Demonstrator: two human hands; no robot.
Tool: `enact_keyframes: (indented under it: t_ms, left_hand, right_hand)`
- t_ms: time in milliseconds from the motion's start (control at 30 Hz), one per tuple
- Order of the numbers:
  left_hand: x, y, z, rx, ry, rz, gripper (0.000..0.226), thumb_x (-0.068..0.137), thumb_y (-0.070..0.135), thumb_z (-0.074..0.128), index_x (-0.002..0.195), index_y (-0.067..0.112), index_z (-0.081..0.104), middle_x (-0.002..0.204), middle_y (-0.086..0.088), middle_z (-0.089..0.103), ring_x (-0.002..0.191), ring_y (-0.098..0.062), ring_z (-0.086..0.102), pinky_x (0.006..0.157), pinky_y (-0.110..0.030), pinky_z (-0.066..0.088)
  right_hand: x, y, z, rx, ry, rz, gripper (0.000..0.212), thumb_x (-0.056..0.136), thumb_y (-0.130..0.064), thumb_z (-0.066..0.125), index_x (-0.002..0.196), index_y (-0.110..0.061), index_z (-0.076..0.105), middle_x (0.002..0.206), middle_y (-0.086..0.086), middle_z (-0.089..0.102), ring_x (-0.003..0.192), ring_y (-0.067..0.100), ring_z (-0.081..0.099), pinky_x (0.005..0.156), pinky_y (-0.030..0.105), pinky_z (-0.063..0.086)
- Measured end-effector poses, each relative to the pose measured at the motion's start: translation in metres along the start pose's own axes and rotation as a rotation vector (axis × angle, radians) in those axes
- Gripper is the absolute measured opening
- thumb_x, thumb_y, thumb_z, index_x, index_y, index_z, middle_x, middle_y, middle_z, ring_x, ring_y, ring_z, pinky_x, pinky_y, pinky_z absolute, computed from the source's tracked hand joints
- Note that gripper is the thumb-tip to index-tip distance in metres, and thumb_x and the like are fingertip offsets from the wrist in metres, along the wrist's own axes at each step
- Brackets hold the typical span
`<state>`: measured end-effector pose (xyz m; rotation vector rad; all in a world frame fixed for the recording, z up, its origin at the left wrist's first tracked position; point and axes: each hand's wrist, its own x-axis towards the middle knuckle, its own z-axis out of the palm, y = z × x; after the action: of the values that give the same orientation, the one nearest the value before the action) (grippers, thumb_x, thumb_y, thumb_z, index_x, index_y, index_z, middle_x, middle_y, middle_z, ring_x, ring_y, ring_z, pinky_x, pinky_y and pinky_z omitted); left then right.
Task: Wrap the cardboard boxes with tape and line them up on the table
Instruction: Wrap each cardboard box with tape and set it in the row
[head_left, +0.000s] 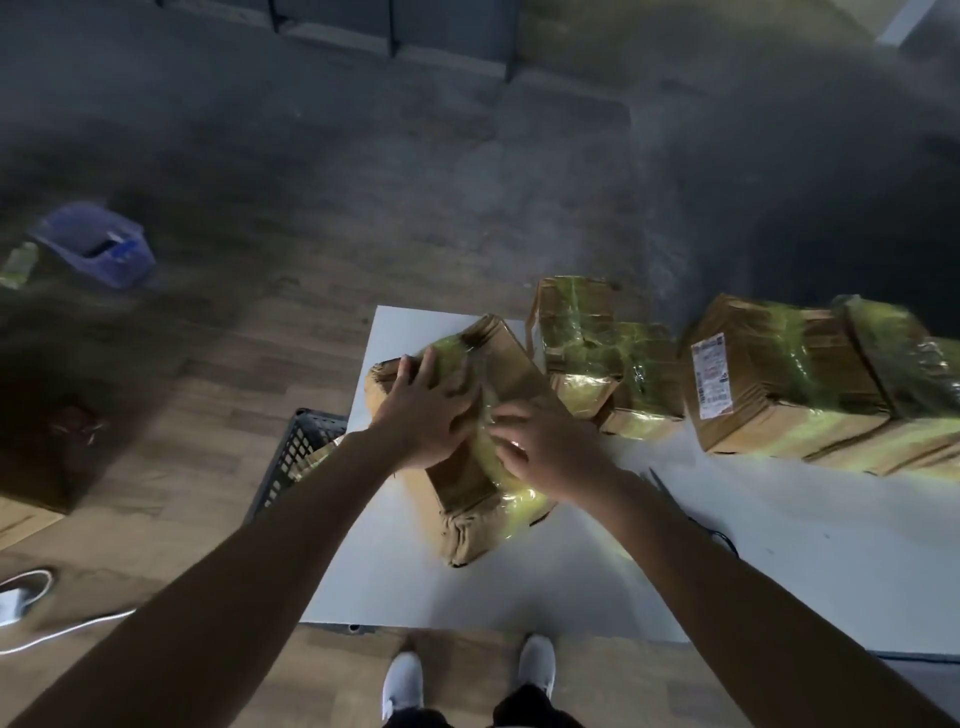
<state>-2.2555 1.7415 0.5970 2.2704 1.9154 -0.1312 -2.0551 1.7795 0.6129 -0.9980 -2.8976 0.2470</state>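
The only writing in view is on a white label (711, 376) with red and dark print, stuck to the near end of a big box (779, 395) at the right of the white tabletop (395, 561) – it is too blurred to read. No brand can be made out anywhere.

Both bare arms reach forward over the tabletop to 1 box (467, 514), which lies askew near the left edge, its long side running away from the person. A band of yellow-green glossy tape (519, 493) crosses its middle. The left hand (423, 410) lies flat on the top face, fingers straight and spread, palm down and gripping nothing. The right hand (545, 441) comes in from the right, fingers spread and only slightly bent, their tips pressing on the tape band just beside the left hand – it grips nothing either.

Behind this box, to the right, stand smaller taped boxes (587, 348) close together, and the big box is further right, apart from them; more taped cardboard touches its far right side.

A black crate (296, 457) sits on the floor against the left edge of the tabletop. A blue basket (98, 244) is well off to the left on the wooden floor (208, 395). 2 white shoes (402, 686) show at the bottom
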Motion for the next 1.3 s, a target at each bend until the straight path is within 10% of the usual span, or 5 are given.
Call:
enact_keyframes:
  t_ms: [200,567,833,1100,1300]
  left_hand:
    - [-0.038,0.027,-0.002,-0.445,0.512,-0.671,0.06,0.091,0.027,0.06,0.143,0.007,0.037,0.154,-0.019,0.027,0.143,-0.035,0.022,0.113,-0.054,0.027]
    - [-0.007,-0.003,-0.007,-1.228,0.388,-0.983,0.04,0.084,0.017,0.071,0.12,0.009,0.057,0.101,-0.015,0.066,0.09,-0.036,0.067,0.078,-0.052,0.057]
    - [0.055,-0.052,-0.012,-0.985,0.434,-0.826,0.027,0.089,0.026,0.065,0.114,0.017,0.062,0.09,-0.001,0.067,0.07,-0.01,0.059,0.051,-0.021,0.042]
    - [0.083,-0.02,-0.032,-0.347,0.646,-0.436,0.04,0.093,0.023,0.052,0.128,0.005,0.058,0.13,-0.02,0.055,0.118,-0.04,0.05,0.097,-0.049,0.043]
    - [0.076,-0.002,-0.003,0.009,0.028,0.007,0.111,0.073,0.086,0.039,0.155,0.022,-0.001,0.159,-0.002,-0.011,0.145,-0.018,-0.013,0.117,-0.043,-0.004]
  right_hand:
    - [0.004,0.016,-0.005,0.139,0.056,0.375,0.063,0.084,-0.053,0.063,0.135,-0.02,0.047,0.122,0.011,0.051,0.112,0.029,0.05,0.087,0.037,0.047]
    - [0.041,0.028,-0.007,0.429,0.092,0.337,0.047,0.099,-0.014,0.046,0.144,-0.006,0.037,0.127,0.015,0.055,0.117,0.027,0.052,0.093,0.028,0.041]
    - [0.079,0.055,-0.014,0.361,0.083,0.253,0.034,0.096,-0.014,0.049,0.129,-0.008,0.05,0.118,0.011,0.056,0.101,0.024,0.058,0.076,0.025,0.042]
    - [0.083,0.085,-0.016,0.389,0.142,0.215,0.021,0.094,-0.013,0.054,0.113,-0.008,0.061,0.108,0.008,0.059,0.097,0.02,0.059,0.075,0.025,0.043]
    - [0.07,0.1,-0.012,0.379,0.212,0.318,0.031,0.092,-0.005,0.054,0.122,-0.004,0.06,0.119,0.013,0.06,0.11,0.025,0.056,0.088,0.026,0.043]
